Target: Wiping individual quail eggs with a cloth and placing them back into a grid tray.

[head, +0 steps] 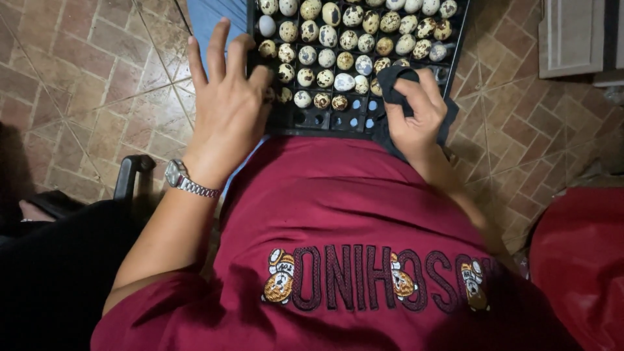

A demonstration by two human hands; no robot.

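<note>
The black egg tray (305,120) runs off the far edge, its near rim against my dark red shirt (338,214) — my left hand (227,104) hides its left corner, fingers spread wide and flat. My right hand (416,114) pinches a dark cloth (393,81) at the tray's near right. Speckled quail eggs (344,39) fill the far cells — the nearest rows sit open.
</note>
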